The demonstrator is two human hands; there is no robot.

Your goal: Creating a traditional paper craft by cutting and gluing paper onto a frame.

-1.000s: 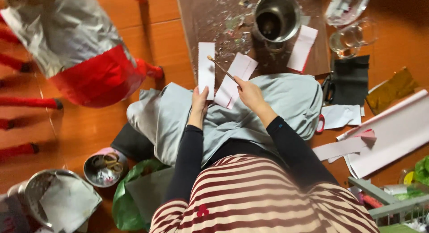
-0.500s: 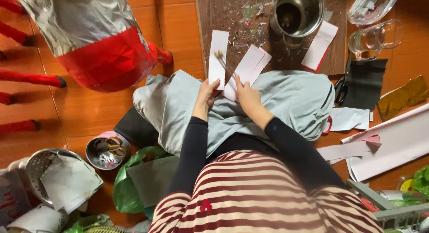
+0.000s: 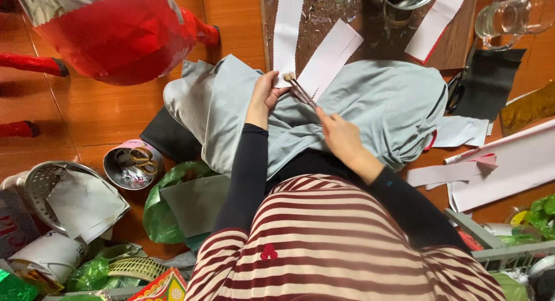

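The left hand (image 3: 265, 94) pinches the lower end of a white paper strip (image 3: 287, 35) lying on the spattered board (image 3: 358, 23). The right hand (image 3: 341, 136) grips a thin brush (image 3: 300, 90), bristles apparently at the strip's end. Risk: the strip may shift or crease, since only one end is pinned; paste may smear onto the grey cloth (image 3: 370, 104) beneath.

- The metal pot (image 3: 404, 0) at the far edge is cut off by the frame; its contents cannot be told.
- The glass jug (image 3: 511, 18) at far right is cut off at the top.
- The brush (image 3: 299, 88) tip is too small to tell whether it touches the paper strip (image 3: 328, 58).
- The left hand (image 3: 265, 96) hides that strip's near end.
- The red and silver foil shape (image 3: 110, 32) at far left is cropped.
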